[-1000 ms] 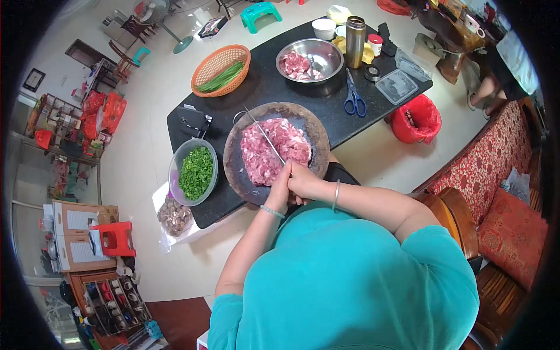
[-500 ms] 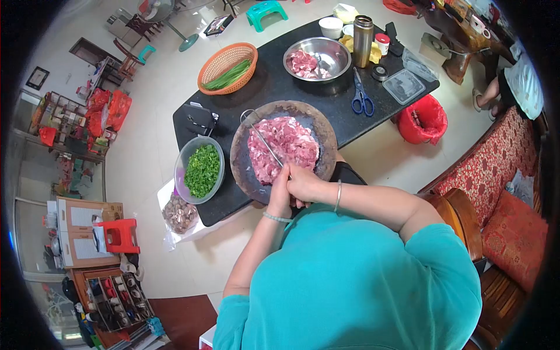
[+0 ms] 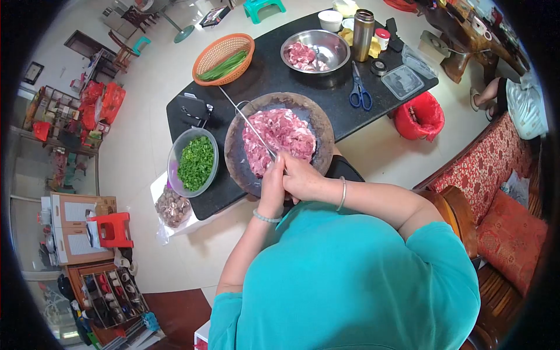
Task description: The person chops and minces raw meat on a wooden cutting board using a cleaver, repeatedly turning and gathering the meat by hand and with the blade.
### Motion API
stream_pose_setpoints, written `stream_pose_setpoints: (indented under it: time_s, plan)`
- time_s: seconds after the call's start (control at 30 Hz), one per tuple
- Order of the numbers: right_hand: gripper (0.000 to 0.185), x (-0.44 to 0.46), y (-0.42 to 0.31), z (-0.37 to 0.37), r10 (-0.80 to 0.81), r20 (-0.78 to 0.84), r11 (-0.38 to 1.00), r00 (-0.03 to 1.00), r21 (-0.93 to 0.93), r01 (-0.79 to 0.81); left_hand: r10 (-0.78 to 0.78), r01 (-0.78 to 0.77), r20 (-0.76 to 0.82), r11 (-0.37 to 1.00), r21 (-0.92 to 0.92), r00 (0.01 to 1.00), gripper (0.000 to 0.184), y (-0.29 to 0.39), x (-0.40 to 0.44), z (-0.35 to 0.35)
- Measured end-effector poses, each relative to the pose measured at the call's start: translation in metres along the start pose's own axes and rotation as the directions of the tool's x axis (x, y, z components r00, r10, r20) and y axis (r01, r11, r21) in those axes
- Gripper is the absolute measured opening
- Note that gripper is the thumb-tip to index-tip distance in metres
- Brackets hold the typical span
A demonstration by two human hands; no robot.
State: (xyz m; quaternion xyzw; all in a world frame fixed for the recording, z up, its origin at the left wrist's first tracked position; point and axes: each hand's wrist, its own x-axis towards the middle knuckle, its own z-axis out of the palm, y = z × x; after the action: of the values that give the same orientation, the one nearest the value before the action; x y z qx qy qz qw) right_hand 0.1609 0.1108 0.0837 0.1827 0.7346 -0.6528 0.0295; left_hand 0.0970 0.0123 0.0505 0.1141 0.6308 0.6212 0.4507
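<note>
In the head view, both hands come together at the near edge of a round wooden chopping block (image 3: 322,119). A mound of chopped raw meat (image 3: 280,133) lies on it. My right hand (image 3: 302,178) is closed round the handle of a knife (image 3: 248,121), seen nearly edge-on as a thin metal line over the meat. Pressed against it, my left hand (image 3: 271,185) is closed at the same handle, which the fingers mostly hide. The knife points up and left, past a metal ring (image 3: 244,104) at the block's rim.
Left of the block stand a bowl of chopped greens (image 3: 196,164) and a black case (image 3: 194,111). Beyond are an orange basket (image 3: 240,61), a steel bowl (image 3: 335,49), scissors (image 3: 360,96) and a flask (image 3: 363,36). A red-lined bin (image 3: 420,116) stands right of the table.
The knife has lifted and now reaches further up and left, beyond the block's rim. Both hands stay together on the handle. The whole view has shifted slightly.
</note>
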Motion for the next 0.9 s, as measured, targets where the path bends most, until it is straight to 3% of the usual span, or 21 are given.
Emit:
stream_pose_setpoints:
  time_s: [0.03,0.07,0.1,0.17,0.2,0.27,0.3,0.37,0.4,0.43,0.5,0.53,0.6,0.63,0.7,0.73,0.77,0.83,0.87,0.9]
  plan:
    - [0.030,0.002,0.006,0.003,0.000,0.004,1.000,1.000,-0.002,0.000,0.184,-0.179,-0.055,0.981,0.079,0.981,0.050,0.000,0.001,0.002]
    - [0.029,0.007,0.018,0.006,-0.129,-0.056,0.992,0.990,-0.010,0.129,0.368,-0.349,-0.093,0.922,0.168,0.925,0.049,0.001,0.002,0.004]
    - [0.028,0.012,0.029,0.009,-0.257,-0.116,0.966,0.959,-0.025,0.256,0.370,-0.351,-0.091,0.919,0.179,0.925,0.048,-0.004,0.007,0.002]
    - [0.026,0.021,0.040,0.006,0.062,-0.010,0.998,0.998,0.012,-0.061,0.043,-0.043,0.034,0.999,0.002,0.999,0.051,-0.030,0.024,-0.010]
    - [0.028,0.033,0.055,0.008,0.232,0.066,0.972,0.971,0.022,-0.234,-0.226,0.231,0.094,0.972,-0.051,0.970,0.054,-0.043,0.033,-0.016]
    - [0.029,0.023,0.038,0.006,0.228,0.002,0.974,0.974,0.002,-0.228,-0.182,0.180,-0.011,0.979,-0.098,0.983,0.057,-0.034,0.026,-0.004]
    - [0.030,0.015,0.024,0.001,0.207,0.027,0.977,0.978,0.036,-0.208,-0.146,0.150,0.048,0.984,-0.098,0.988,0.055,-0.025,0.021,-0.004]
    - [0.029,0.002,0.010,-0.003,0.129,0.002,0.991,0.992,0.038,-0.129,-0.014,0.012,0.039,0.999,0.047,0.999,0.051,0.000,0.003,0.003]
    - [0.028,0.002,0.012,-0.001,-0.014,-0.030,0.998,0.999,0.068,0.016,0.115,-0.114,-0.018,0.992,0.053,0.993,0.049,0.004,0.001,0.007]
    - [0.028,0.002,0.014,0.001,-0.014,-0.027,0.998,1.000,0.067,0.015,0.116,-0.114,-0.021,0.992,0.051,0.993,0.049,-0.002,0.005,0.006]
    - [0.026,0.005,0.021,0.003,-0.112,-0.101,0.990,0.989,0.081,0.120,0.441,-0.412,-0.074,0.877,0.249,0.894,0.048,-0.017,0.018,0.001]
    - [0.026,0.014,0.032,0.003,-0.113,-0.103,0.989,0.988,0.081,0.121,0.191,-0.183,-0.055,0.974,0.133,0.980,0.051,-0.013,0.012,0.003]
    - [0.029,0.034,0.055,0.002,0.288,0.147,0.958,0.946,-0.034,-0.286,-0.225,0.225,0.070,0.974,0.009,0.972,0.056,-0.050,0.035,-0.019]
    - [0.032,0.030,0.055,0.007,0.235,0.045,0.971,0.971,-0.050,-0.233,-0.145,0.149,0.038,0.983,-0.111,0.989,0.061,-0.042,0.026,-0.004]
    - [0.039,0.016,0.026,0.000,0.223,0.077,0.975,0.972,-0.031,-0.221,-0.129,0.128,-0.005,0.990,-0.063,0.992,0.059,-0.018,0.012,0.000]
    - [0.040,0.008,0.019,0.000,0.150,0.047,0.989,0.988,-0.005,-0.150,-0.045,0.046,0.033,0.998,-0.041,0.998,0.053,-0.007,0.002,0.002]
    - [0.040,0.005,0.021,0.002,0.158,0.051,0.987,0.986,-0.008,-0.158,0.114,-0.113,-0.034,0.993,0.042,0.993,0.049,0.000,-0.005,0.007]
    - [0.038,0.004,0.024,0.008,-0.232,-0.073,0.972,0.970,-0.060,0.228,0.432,-0.406,-0.080,0.886,0.224,0.898,0.043,0.003,-0.006,0.007]
    - [0.033,0.014,0.034,0.016,-0.480,-0.190,0.877,0.856,-0.121,0.465,0.437,-0.409,-0.088,0.884,0.224,0.895,0.043,0.000,-0.005,0.005]
    - [0.033,0.018,0.046,0.017,-0.484,-0.185,0.875,0.855,-0.120,0.469,0.351,-0.326,-0.105,0.925,0.195,0.931,0.044,-0.005,-0.003,0.004]
